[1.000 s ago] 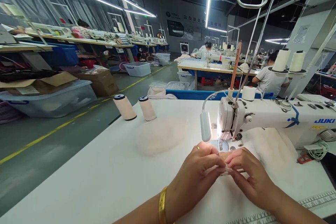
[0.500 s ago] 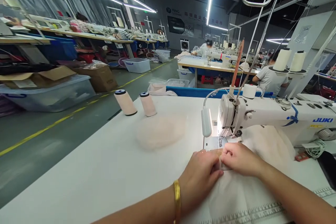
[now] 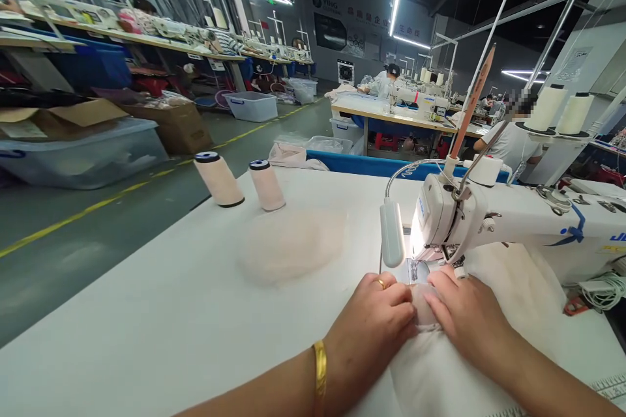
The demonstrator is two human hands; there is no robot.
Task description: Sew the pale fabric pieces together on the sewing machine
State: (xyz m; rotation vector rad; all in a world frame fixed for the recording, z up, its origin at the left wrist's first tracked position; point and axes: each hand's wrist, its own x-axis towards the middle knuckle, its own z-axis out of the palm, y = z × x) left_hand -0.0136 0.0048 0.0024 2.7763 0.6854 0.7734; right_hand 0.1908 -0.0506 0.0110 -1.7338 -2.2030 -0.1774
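Note:
A white sewing machine [image 3: 447,215] stands with its lit needle area just beyond my hands. Pale, thin fabric [image 3: 430,371] runs from the presser foot [image 3: 417,270] toward me, with a gathered fold across it between my hands. On the left side of the fabric, my left hand [image 3: 372,319] has its fingers curled closed on the edge; it wears a ring and a gold bracelet [image 3: 319,368]. My right hand [image 3: 472,313] lies on the fabric's right side, fingers stretched toward the foot and thumb apart. The fingertips nearest the foot are partly hidden.
Two pale thread cones [image 3: 218,179] stand at the table's far left. A sheer pale piece of fabric [image 3: 293,244] lies on the white tabletop [image 3: 161,313]. A lamp [image 3: 392,233] hangs left of the needle. More fabric [image 3: 518,280] is under the machine arm. Co-workers sit farther back.
My right hand has gone from a pinch to stretched fingers, flat on the fabric beside the foot. My left fingers have curled inward at the fabric edge. The view has shifted slightly.

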